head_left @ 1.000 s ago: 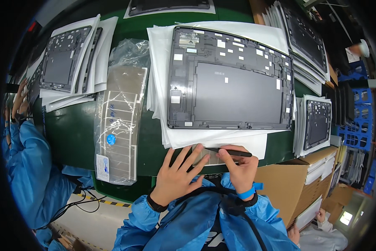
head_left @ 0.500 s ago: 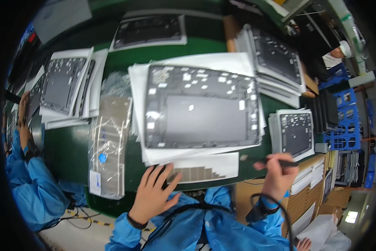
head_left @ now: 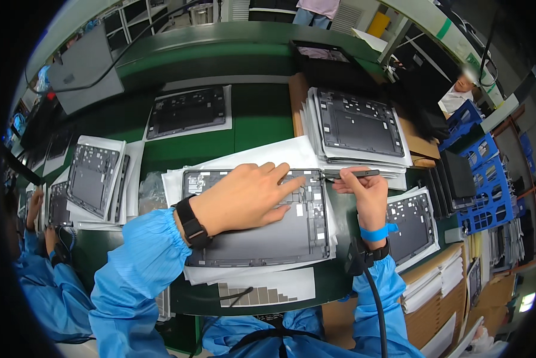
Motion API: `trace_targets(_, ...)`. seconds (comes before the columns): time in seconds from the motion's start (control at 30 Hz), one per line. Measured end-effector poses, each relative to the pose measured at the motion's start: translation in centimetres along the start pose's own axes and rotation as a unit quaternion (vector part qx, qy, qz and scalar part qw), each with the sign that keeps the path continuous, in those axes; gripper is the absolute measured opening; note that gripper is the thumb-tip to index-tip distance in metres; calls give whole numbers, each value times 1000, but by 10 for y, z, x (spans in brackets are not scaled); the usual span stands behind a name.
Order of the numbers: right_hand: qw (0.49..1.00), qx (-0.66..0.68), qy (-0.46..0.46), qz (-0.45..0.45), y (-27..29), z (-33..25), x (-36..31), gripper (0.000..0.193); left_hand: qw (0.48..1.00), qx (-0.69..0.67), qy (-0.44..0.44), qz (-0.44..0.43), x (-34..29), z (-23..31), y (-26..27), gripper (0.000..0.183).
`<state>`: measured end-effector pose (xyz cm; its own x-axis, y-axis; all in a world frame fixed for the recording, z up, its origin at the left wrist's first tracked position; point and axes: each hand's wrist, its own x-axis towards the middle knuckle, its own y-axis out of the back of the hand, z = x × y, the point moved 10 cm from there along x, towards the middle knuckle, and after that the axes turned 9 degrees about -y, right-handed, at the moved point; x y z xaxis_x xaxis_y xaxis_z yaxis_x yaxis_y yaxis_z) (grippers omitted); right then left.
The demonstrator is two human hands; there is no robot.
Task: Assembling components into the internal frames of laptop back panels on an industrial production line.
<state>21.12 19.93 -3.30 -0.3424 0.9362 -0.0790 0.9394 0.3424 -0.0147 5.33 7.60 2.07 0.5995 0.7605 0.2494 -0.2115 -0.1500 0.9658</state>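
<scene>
A dark grey tablet back panel with small white patches lies on white sheets in front of me. Across its upper middle my left hand reaches with fingers spread and holds nothing; the fingertips are over the upper right part. Just right of the panel's upper right corner, my right hand pinches slim black tweezers, their tip pointing left at that corner. Whether the tip touches the panel I cannot tell. Below the panel lies a white backing sheet with grey-brown strips in a stepped row.
Stacked panels stand at the back right, right and left. Another panel lies at the back. A clear plastic bag sits left of the sheets. Blue crates are on the right; a co-worker's sleeve is at left.
My left hand has moved from the strip sheet up onto the panel. My right hand has risen with the tweezers to the panel's upper right corner. The view has tilted farther up.
</scene>
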Motion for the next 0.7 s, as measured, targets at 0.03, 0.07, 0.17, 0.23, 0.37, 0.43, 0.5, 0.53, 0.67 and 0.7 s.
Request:
trace_targets(0.03, 1000, 2, -6, -7, 1, 2, 1, 19, 1000, -10, 5, -2, 4, -4, -4, 51)
trace_targets(0.07, 1000, 3, -12, -15, 0, 4, 1, 18, 1000, -10, 2, -6, 6, -6, -5, 51)
trace_targets(0.17, 1000, 2, -23, -14, 0, 6, 4, 18, 1000, -16, 7, -9, 10, -8, -9, 52)
trace_targets(0.23, 999, 3, -29, -15, -1, 9, 6, 18, 1000, -16, 12, -24, 11, -9, -10, 50)
trace_targets(0.37, 1000, -10, -23, -13, -2, 9, 6, 17, 1000, -19, 11, -20, 12, -9, -9, 49)
trace_targets(0.43, 1000, -13, -22, -9, -2, 7, 5, 17, 1000, -23, 8, 3, 12, -9, -8, 51)
trace_targets(0.5, 1000, -13, -18, -8, -3, 5, 4, 18, 1000, -22, 9, -1, 12, -9, -11, 51)
trace_targets(0.53, 1000, -12, -18, -8, -3, 5, 4, 18, 1000, -21, 9, -2, 14, -8, -12, 52)
trace_targets(0.67, 1000, -20, -14, -2, -4, 3, 1, 18, 1000, -12, 12, -15, 19, -8, -16, 54)
trace_targets(0.7, 1000, -23, -10, 1, -5, 2, 1, 18, 1000, -15, 16, -20, 20, -7, -16, 55)
